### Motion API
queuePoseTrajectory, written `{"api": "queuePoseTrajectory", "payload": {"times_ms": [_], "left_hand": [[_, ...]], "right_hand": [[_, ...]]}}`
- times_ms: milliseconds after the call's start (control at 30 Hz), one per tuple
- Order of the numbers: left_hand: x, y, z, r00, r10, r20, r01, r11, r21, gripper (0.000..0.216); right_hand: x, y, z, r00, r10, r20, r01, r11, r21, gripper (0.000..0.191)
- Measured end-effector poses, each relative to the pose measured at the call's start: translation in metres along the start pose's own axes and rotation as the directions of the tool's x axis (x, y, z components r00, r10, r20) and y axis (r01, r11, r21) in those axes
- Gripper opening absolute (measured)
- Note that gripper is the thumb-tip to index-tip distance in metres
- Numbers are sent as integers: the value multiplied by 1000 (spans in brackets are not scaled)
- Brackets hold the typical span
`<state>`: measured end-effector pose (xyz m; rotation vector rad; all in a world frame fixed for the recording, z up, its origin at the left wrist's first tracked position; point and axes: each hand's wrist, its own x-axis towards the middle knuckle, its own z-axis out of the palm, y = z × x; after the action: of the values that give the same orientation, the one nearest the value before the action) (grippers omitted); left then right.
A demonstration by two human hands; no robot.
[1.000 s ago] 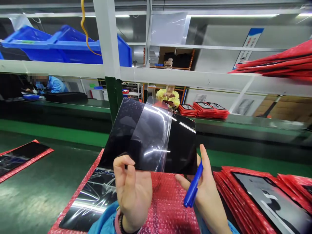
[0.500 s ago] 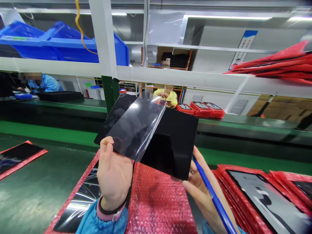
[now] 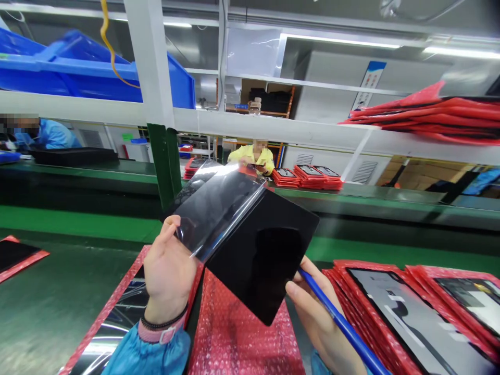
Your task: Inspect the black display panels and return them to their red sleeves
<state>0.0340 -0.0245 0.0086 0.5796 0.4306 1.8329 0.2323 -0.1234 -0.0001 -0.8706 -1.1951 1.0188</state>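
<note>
My left hand (image 3: 167, 271) is closed on the near left corner of a glossy black panel (image 3: 261, 255), pinching the clear film (image 3: 216, 205) that is peeled up over the panel's left half. The panel is lifted above the table and tilted, its lowest corner pointing down. My right hand (image 3: 316, 317) supports the panel's lower right edge and also grips a blue pen (image 3: 339, 323) that slants toward the bottom right. Below lies a red bubble-wrap sheet (image 3: 242, 338).
Red bubble-wrap bags with black panels (image 3: 414, 317) are stacked at the right, and one more bag (image 3: 15, 255) lies at the far left. A green conveyor (image 3: 70, 291) runs underneath. A white shelf frame with blue bins (image 3: 78, 73) stands ahead. Other people work beyond it.
The panel has rotated clockwise, so a corner now points down. My left hand moved up along the left edge with the film. The pen now slants lower right.
</note>
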Motion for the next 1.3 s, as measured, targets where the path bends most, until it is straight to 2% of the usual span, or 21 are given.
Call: {"api": "queuePoseTrajectory", "payload": {"times_ms": [200, 333, 467, 600, 733, 900, 967, 1033, 1100, 1200, 1300], "left_hand": [[16, -6, -8, 987, 149, -66, -137, 977, 162, 5], [23, -6, -14, 975, 216, -47, -204, 961, 188, 4], [25, -5, -16, 975, 220, -17, -212, 957, 199, 8], [26, -5, -14, 964, 264, -41, -252, 950, 183, 11], [27, -5, -14, 956, 289, -40, -278, 944, 179, 14], [23, -3, -16, 963, 270, 13, -267, 943, 200, 18], [17, -2, -14, 977, 203, 63, -212, 953, 215, 15], [9, -1, -9, 983, 102, 149, -134, 967, 218, 14], [2, 0, -6, 970, 38, 242, -94, 970, 224, 19], [-5, 0, -3, 950, 49, 309, -130, 960, 246, 22], [-9, 0, -4, 939, 10, 344, -110, 956, 273, 24]], "right_hand": [[-4, 0, 3, 983, -36, -180, 20, 996, -88, 31], [-8, 0, -3, 984, -61, -165, 29, 981, -189, 31], [-10, 1, -10, 990, -62, -127, 25, 962, -273, 33], [-11, 0, -10, 990, -60, -130, 25, 966, -257, 36], [-14, 0, -11, 983, -5, -185, -39, 970, -238, 37], [-16, 12, -18, 975, 103, -196, -150, 959, -240, 38], [-13, 20, -22, 977, 132, -167, -171, 955, -242, 39], [-8, 27, -25, 980, 135, -143, -167, 956, -241, 39], [-4, 30, -25, 981, 119, -154, -152, 962, -225, 39], [-3, 23, -16, 977, 81, -198, -120, 973, -196, 42], [-3, 9, -3, 995, 80, -56, -88, 985, -146, 46]]}}
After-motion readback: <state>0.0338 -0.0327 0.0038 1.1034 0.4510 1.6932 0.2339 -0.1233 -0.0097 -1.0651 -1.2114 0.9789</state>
